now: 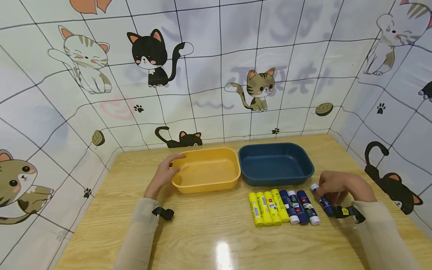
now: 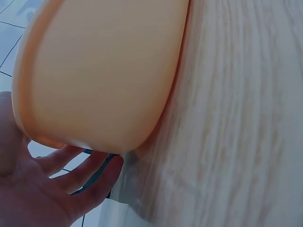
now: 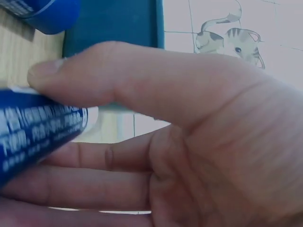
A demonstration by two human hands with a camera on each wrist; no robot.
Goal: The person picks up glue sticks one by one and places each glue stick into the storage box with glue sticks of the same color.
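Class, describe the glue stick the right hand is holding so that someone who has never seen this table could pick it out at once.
Start at the dark blue tray on the wooden table; in front of it glue sticks lie in a row, four yellow, then three blue. To their right, the right hand pinches a blue glue stick. It alone lies apart from the row, angled.

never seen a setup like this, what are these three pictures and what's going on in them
No machine here: a person works with two bare hands, wearing three cameras. The wide picture comes from the head; the close-ups come from each wrist. On the light wooden table stand a yellow plastic tub and a dark blue plastic tub, with a row of four yellow and three blue glue sticks. The left hand touches the yellow tub's rim. The right hand pinches a separate blue glue stick between thumb and fingers.
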